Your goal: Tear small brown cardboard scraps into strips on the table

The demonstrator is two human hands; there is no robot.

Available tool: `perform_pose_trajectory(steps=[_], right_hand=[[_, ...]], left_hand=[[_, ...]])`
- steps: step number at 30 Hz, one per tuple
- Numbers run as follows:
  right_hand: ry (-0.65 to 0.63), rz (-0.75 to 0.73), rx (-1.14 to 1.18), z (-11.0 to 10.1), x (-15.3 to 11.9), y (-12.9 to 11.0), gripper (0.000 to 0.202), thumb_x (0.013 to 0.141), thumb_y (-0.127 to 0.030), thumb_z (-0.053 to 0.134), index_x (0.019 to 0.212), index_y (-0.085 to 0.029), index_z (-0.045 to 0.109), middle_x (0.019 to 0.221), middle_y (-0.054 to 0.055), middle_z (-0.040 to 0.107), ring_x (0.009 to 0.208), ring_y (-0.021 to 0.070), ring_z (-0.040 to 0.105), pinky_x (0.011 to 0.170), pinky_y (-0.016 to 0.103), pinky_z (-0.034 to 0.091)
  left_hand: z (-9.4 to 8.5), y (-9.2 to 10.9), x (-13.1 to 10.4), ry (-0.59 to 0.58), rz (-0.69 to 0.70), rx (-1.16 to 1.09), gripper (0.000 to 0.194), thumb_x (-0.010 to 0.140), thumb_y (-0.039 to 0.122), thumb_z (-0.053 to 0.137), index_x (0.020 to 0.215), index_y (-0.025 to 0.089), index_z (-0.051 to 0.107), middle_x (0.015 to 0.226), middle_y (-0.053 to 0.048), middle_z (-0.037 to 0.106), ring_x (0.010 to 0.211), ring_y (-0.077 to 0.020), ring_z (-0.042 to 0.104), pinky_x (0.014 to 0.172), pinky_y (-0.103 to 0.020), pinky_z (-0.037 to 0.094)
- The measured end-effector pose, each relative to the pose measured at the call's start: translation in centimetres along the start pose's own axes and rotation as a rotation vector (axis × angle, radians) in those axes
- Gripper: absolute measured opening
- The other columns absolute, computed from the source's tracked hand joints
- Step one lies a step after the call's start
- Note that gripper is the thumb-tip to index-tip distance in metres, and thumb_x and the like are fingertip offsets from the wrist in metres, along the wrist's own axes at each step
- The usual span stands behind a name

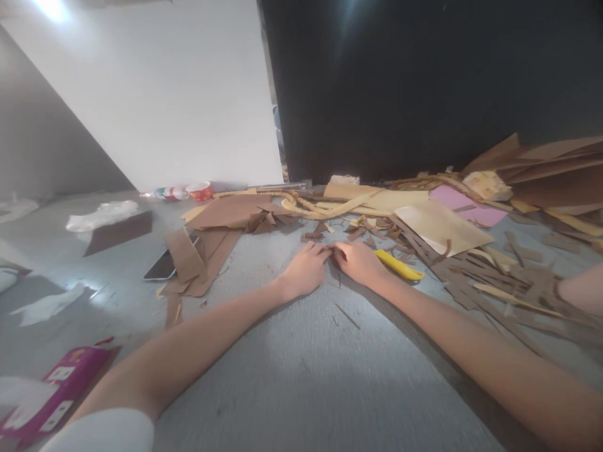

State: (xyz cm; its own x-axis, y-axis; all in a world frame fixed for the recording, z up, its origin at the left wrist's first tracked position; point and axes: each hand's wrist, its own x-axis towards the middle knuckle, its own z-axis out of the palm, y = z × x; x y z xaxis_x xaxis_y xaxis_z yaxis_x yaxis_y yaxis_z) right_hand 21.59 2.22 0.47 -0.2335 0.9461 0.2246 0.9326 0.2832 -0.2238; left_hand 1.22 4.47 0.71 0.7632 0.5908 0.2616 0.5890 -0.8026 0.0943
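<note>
Both hands are at the middle of the grey surface [264,383], the left hand [307,271] and right hand [358,260] almost meeting! Fingers curled in on both, tips together around a small brown scrap [333,249]; that's where the action is, right between them, though whether each hand truly grips it I cannot tell from here.

And look at the clutter! A yellow tool-like object [399,267] lies just beside the right wrist, on the outer side. Straight ahead, loose brown shreds [360,229] crowd the space beyond the fingertips. Over on the right, a heap of brown strips [485,285] spreads wide, with a tan sheet [445,227] and a pink sheet [471,206] behind it, and another person's arm [584,290] reaching in at the edge.

To the left, folded brown paper [191,260] covers part of a dark phone-like slab [159,269]; farther back there's a red cup [200,191] and crumpled white plastic [103,215]. Near the left forearm, a magenta packet [78,370]! Beyond it all, a white panel [179,94] and a black panel [424,81] wall off the far side.
</note>
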Motion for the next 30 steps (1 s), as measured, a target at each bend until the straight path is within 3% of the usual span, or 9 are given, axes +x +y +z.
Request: perform_pose_trajectory(steps=[21,30], right_hand=[[-0.011,-0.002,-0.010,-0.16,-0.03,-0.02,0.035,0.109,-0.021,0.050,0.134,-0.019,0.075,0.111,0.012,0.084,0.102,0.0275,0.076,0.093,0.034,0.046],[-0.027,-0.005,-0.004,-0.04,0.08,0.01,0.036,0.108,-0.019,0.049,0.135,-0.019,0.073,0.117,0.012,0.083,0.103,0.0267,0.075,0.093,0.033,0.046]], left_hand=[[-0.04,0.02,0.02,-0.006,-0.010,0.016,0.046,0.100,0.007,0.046,0.139,0.014,0.069,0.136,-0.016,0.070,0.126,-0.0302,0.059,0.116,-0.048,0.050],[0.18,-0.04,0.04,0.004,-0.005,0.005,0.050,0.099,0.008,0.046,0.143,0.017,0.068,0.138,-0.015,0.070,0.127,-0.0306,0.059,0.116,-0.050,0.050]])
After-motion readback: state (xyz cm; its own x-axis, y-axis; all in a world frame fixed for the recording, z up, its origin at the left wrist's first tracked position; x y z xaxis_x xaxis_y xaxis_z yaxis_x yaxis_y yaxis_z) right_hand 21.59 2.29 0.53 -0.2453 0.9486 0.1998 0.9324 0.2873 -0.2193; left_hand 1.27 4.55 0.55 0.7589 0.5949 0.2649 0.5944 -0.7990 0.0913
